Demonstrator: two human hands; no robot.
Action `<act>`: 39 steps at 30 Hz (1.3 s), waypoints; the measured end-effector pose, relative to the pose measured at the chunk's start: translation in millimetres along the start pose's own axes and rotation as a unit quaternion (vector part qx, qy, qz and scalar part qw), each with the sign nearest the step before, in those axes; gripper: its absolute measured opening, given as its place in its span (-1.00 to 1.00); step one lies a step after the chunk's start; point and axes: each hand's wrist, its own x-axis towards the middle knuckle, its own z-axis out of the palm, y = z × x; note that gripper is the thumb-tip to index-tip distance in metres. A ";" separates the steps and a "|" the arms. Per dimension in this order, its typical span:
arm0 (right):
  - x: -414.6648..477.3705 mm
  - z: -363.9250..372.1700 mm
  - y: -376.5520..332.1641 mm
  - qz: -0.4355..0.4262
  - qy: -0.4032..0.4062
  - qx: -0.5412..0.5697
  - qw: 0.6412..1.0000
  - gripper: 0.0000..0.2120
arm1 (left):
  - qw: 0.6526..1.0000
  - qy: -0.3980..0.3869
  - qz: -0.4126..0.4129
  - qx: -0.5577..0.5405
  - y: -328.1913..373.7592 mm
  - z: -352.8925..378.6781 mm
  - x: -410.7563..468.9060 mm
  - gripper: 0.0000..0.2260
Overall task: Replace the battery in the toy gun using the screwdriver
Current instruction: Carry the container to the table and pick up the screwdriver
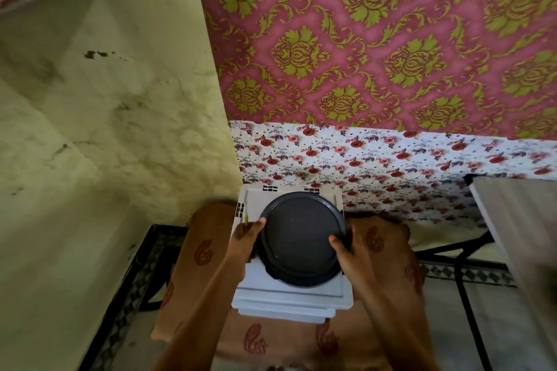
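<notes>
Clasping dark round container [301,238] on white tabletop [289,295] with left hand [245,239] and right hand [351,247], fingers curling round rim; seeming light, stiff, slick. No toy gun showing; slim green screwdriver [246,215], probably, lying by left hand.

Forearms outstretched; left hand [247,239] and right hand [348,248] clasp the dark plate [298,238].

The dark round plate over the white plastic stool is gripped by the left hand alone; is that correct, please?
Not quite: both hands grip it. In the head view the left hand holds the left rim of the dark round plate and the right hand holds the right rim, over the white plastic stool.
</notes>
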 end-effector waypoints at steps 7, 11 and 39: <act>1.0 -0.8 -2.2 0.032 -0.009 0.087 0.996 -0.56 | 0.998 -0.042 0.000 -0.046 -0.9 8.0 -1.7 -0.73; -0.7 -10.6 -9.8 0.012 -0.004 0.094 0.995 -0.52 | 0.996 -0.019 0.010 -0.089 10.9 8.9 -6.2 -0.85; -179.6 -268.1 79.7 -0.078 0.217 0.299 0.926 -0.62 | 0.952 -0.268 0.135 -0.054 -2.6 206.5 -234.5 -0.74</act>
